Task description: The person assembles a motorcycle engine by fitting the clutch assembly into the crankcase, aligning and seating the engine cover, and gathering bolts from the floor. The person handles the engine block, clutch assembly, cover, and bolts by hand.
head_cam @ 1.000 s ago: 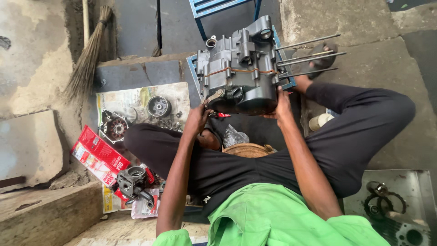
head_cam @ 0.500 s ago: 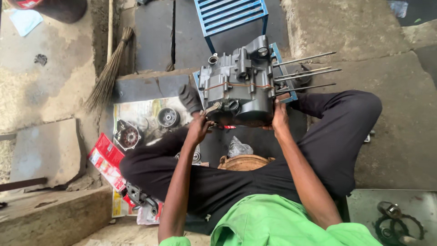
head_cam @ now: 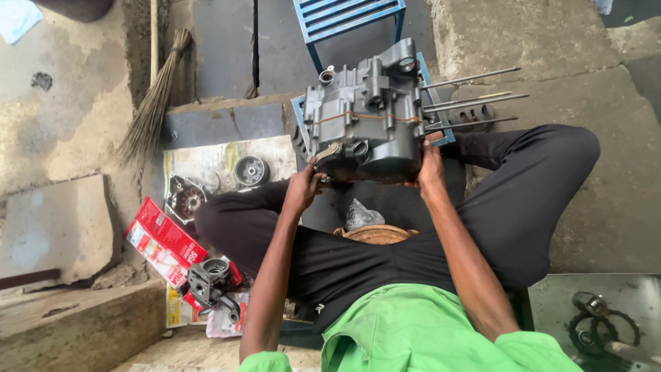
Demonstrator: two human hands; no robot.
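Both hands, left hand [head_cam: 305,187] and right hand [head_cam: 430,167], had a closed grip under the grey engine case [head_cam: 365,120] at frame centre, apparently sharing its weight.

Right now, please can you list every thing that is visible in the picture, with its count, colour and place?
engine case: one, dark grey, held up in front of the person, four long studs pointing right
stool: one, blue, slatted, behind the engine case
broom: one, brown, leaning at upper left
newspaper: one sheet, pale, on the floor at left
round engine parts: two, dark metal, on the newspaper
red carton: one, flat on the floor at lower left
small casting: one, dark grey, beside the red carton
chain sprocket: one, dark, lower right corner
left hand: on the lower left edge of the engine case
right hand: on its lower right edge
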